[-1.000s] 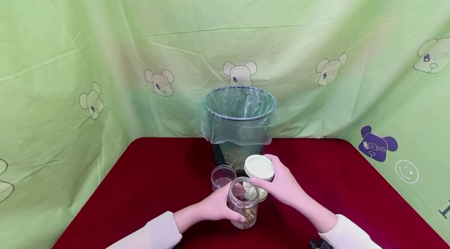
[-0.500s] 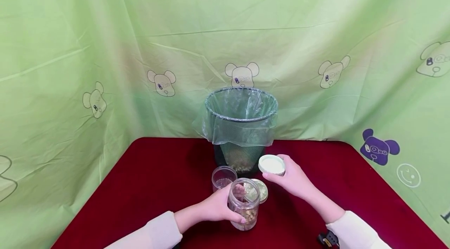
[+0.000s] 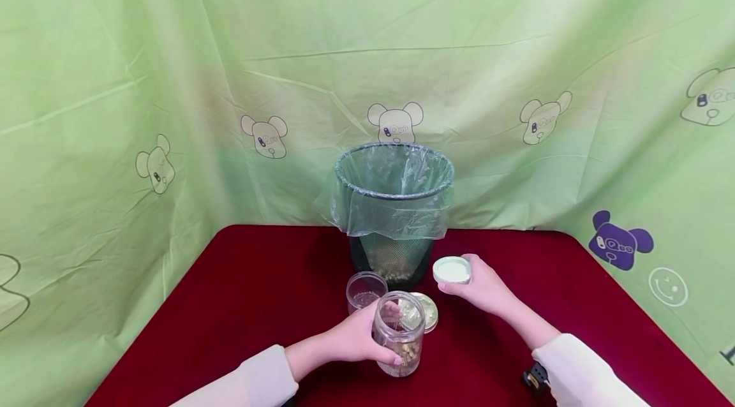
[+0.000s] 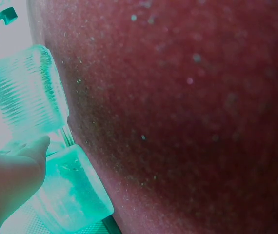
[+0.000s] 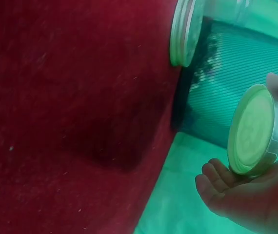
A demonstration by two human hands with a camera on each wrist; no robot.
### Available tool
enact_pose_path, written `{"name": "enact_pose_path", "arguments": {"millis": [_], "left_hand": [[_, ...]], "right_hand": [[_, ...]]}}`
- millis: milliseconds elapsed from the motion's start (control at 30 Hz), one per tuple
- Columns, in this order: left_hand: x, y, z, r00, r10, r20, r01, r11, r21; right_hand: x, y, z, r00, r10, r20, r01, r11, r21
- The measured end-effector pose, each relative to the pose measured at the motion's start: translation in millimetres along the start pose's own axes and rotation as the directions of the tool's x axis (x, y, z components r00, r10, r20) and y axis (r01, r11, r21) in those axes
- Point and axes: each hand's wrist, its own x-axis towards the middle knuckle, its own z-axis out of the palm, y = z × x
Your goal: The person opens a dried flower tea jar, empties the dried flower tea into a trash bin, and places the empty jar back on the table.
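My left hand (image 3: 358,333) grips a clear jar (image 3: 402,356) that stands uncovered on the red cloth, with light brown pieces in its lower part. The thumb lies across the jar's near side. Between thumb and fingers, my right hand (image 3: 479,282) holds a round whitish screw lid (image 3: 452,270) by its rim, raised above the cloth. In the right wrist view this lid (image 5: 252,130) is tilted, its flat face showing. Behind the gripped jar stands a second clear jar (image 3: 365,284), open at the top. Another lid (image 3: 426,311) lies on the cloth, partly hidden by the gripped jar.
A black mesh waste bin (image 3: 393,254) lined with a clear bag (image 3: 396,219) stands at the back middle, just behind the jars. Red cloth (image 3: 258,292) covers the table. A green printed curtain (image 3: 316,88) encloses the back and both sides.
My right hand has moved the whitish lid to the right, away from the gripped jar's mouth. The lid lying on the cloth shows more. My left hand keeps its hold on the jar.
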Motion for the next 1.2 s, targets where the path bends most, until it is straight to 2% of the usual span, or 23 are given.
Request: {"name": "enact_pose_path", "arguments": {"millis": [267,567,867,1200], "left_hand": [[0.2,-1.2,-0.5,1.0,0.013,-0.001,-0.013,1.0,0.015],[-0.2,-1.4,0.9,1.0,-0.008,-0.016,0.008,0.999,0.033],[-0.6,0.5,0.5,1.0,-0.007,-0.013,0.007,1.0,0.011],[0.5,-2.3,0.5,1.0,0.001,-0.007,-0.001,1.0,0.017]], "right_hand": [[7.2,12.4,7.4,1.0,-0.006,0.015,0.006,1.0,-0.01],[16.0,24.4,17.9,0.999,-0.025,0.032,0.026,0.999,-0.029],[21.1,26.2,22.8,0.999,-0.022,0.044,0.026,0.996,-0.086],[22.1,27.1,28.2,0.999,0.014,0.038,-0.009,0.992,-0.126]]}}
